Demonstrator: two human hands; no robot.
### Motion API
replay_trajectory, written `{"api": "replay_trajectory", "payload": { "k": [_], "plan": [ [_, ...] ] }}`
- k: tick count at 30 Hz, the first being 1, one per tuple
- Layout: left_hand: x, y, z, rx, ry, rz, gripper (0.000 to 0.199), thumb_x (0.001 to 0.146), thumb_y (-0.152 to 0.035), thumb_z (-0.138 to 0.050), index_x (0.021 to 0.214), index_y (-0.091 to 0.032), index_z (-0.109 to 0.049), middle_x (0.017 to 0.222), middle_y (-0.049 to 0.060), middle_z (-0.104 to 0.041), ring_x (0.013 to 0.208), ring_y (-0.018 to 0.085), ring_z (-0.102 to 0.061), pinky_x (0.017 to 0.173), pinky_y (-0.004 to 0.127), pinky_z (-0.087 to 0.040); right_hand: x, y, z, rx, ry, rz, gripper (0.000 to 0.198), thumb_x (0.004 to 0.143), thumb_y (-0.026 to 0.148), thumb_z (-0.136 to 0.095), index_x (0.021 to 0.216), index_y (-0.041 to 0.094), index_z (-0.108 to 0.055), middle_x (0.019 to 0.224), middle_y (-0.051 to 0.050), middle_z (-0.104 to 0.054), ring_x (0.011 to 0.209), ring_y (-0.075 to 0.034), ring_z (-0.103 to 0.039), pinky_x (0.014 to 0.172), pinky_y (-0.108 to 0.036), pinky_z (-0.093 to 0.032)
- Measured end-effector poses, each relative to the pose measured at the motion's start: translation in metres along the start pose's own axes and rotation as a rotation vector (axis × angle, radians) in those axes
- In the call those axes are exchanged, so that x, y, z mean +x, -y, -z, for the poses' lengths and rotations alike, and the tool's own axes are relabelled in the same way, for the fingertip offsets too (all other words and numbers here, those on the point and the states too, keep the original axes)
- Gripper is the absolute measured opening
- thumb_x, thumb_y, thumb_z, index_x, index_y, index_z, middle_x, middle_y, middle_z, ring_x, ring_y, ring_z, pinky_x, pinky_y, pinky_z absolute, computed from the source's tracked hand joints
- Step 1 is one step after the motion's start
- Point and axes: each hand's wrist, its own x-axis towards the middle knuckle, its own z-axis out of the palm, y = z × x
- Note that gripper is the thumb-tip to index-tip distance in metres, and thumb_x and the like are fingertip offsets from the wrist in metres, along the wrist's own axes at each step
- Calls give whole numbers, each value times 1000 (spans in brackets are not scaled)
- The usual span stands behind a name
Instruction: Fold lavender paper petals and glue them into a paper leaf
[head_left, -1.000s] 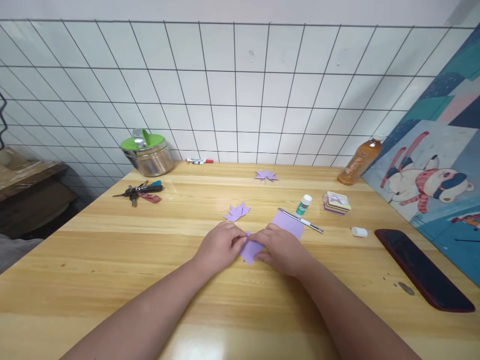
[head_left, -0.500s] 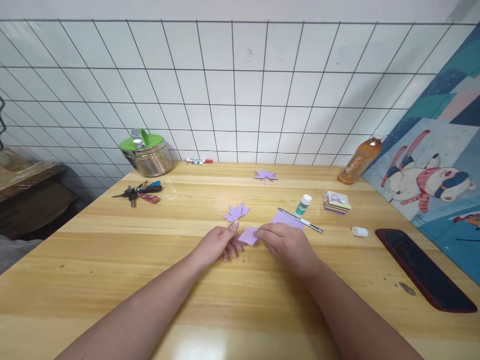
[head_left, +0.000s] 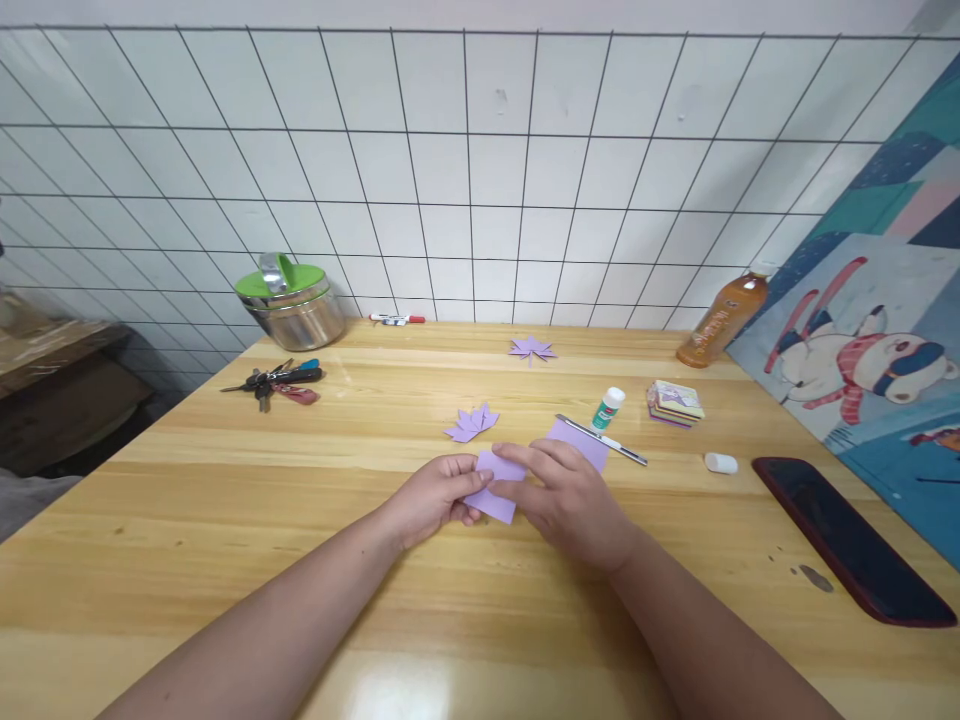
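Note:
A small square of purple paper [head_left: 498,507] is pinched at its left side between the thumb and fingers of my left hand [head_left: 439,493], tilted a little above the table. My right hand [head_left: 574,500] reaches over it from the right, fingers apart, with two fingertips against the paper's face; its thumb is hidden. Just beyond lies a folded purple paper piece with pointed tips [head_left: 472,423]. Behind my right hand another purple sheet [head_left: 592,450] is partly covered, and a white and grey pen [head_left: 600,440] rests across it.
An uncapped-looking glue stick [head_left: 608,410] stands near a white cap [head_left: 721,463]. Around them are a paper stack [head_left: 675,402], a phone [head_left: 847,540], a bottle [head_left: 724,320] and a purple paper leaf [head_left: 532,348]. Keys [head_left: 277,382], a marker [head_left: 397,320] and a lidded steel pot [head_left: 296,310] sit left.
The paper square has turned and shows a larger face. My left hand has closed on it, and my right hand's fingers have spread from a pinch at its right edge.

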Motion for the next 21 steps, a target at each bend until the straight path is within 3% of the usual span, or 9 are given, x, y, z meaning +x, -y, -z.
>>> {"api": "replay_trajectory", "payload": {
  "k": [6, 10, 12, 14, 16, 19, 21],
  "plan": [
    [3, -2, -3, 351, -145, -180, 31, 74, -44, -62, 72, -14, -59, 60, -3, -53, 50, 7, -44, 48, 19, -32, -1, -6, -9, 274, -31, -126, 14, 82, 27, -59, 89, 30, -70, 124, -1, -56, 111, -21, -47, 94, -40, -39],
    [2, 0, -4, 485, -105, -201, 32, 80, -45, -53, 72, -14, -57, 60, -2, -53, 51, 8, -44, 49, 20, -33, 2, -2, -16, 508, -34, -333, 11, 81, 22, -56, 83, 24, -67, 123, -6, -57, 113, -19, -51, 94, -35, -41],
    [1, 1, -6, 474, -59, -173, 33, 83, -45, -48, 76, -14, -58, 64, 0, -57, 51, 9, -46, 49, 20, -35, 4, 1, -18, 619, -20, -485, 11, 81, 23, -54, 80, 21, -64, 111, -6, -64, 105, -17, -57, 85, -30, -46],
    [0, 3, -8, 476, -20, -178, 34, 85, -44, -45, 76, -14, -58, 68, 2, -60, 54, 9, -49, 52, 20, -38, 6, 4, -21, 671, -3, -637, 12, 82, 27, -52, 78, 20, -62, 89, -4, -68, 83, -15, -63, 69, -25, -48],
    [-1, 4, -11, 473, -13, -193, 38, 87, -45, -41, 74, -13, -58, 68, 3, -61, 54, 9, -51, 53, 21, -40, 7, 4, -23, 673, 5, -737, 13, 81, 30, -53, 78, 19, -60, 73, -1, -66, 64, -13, -60, 57, -22, -46],
    [-2, 4, -14, 427, -17, -179, 45, 89, -49, -33, 77, -13, -58, 68, 5, -63, 54, 10, -53, 53, 22, -42, 5, 2, -26, 673, -40, -769, 15, 79, 32, -54, 77, 19, -59, 70, 1, -63, 61, -12, -57, 56, -21, -44],
    [-2, 4, -15, 432, 0, -175, 37, 85, -47, -45, 84, -13, -59, 71, 4, -64, 57, 11, -55, 55, 22, -43, 4, 1, -27, 692, -88, -762, 14, 79, 32, -55, 76, 19, -59, 72, 0, -63, 65, -13, -57, 59, -21, -44]
  ]
}}
